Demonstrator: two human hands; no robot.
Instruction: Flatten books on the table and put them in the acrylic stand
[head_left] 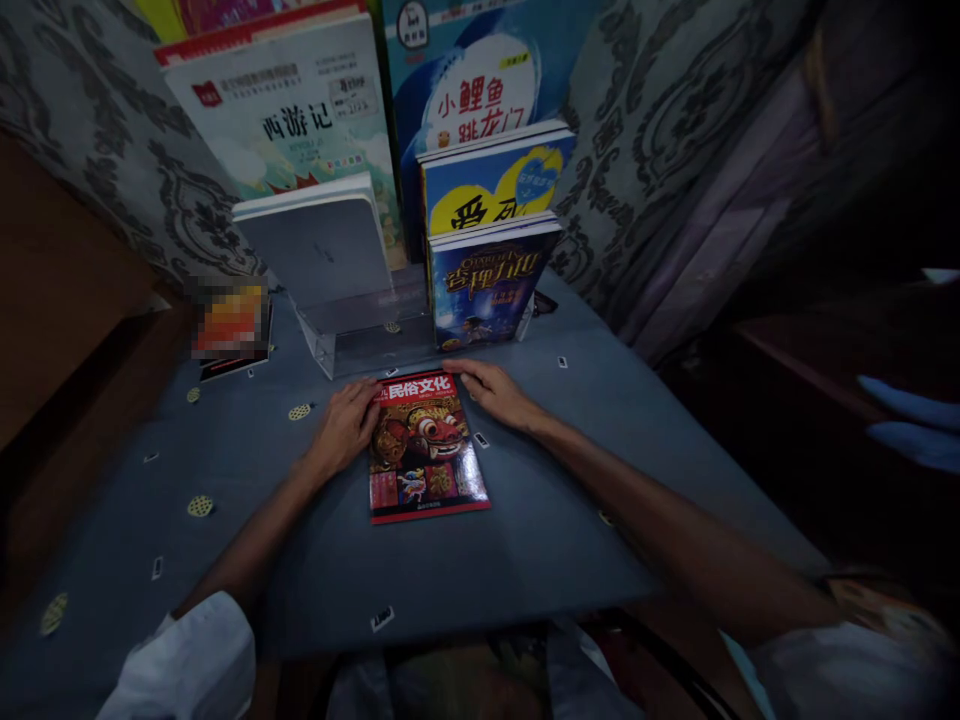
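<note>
A thin red-and-black book (427, 450) lies flat on the cloth-covered table, its cover showing a colourful carved mask and the title 民俗文化. My left hand (349, 425) rests along the book's upper left edge, palm down, with the fingertips touching the cover. At the upper right corner, my right hand (495, 393) lies with its fingers stretched out over the edge. Neither hand is lifting the book. The undersides of the fingers are hidden.
Behind the hands, a clear stand (360, 345) holds a grey-white notebook (319, 245) and several upright books (491, 285). A partly blurred book (232, 330) lies at the back left. The blue-grey tablecloth (555, 540) carries small printed patterns. Patterned curtain fabric (637, 130) hangs behind.
</note>
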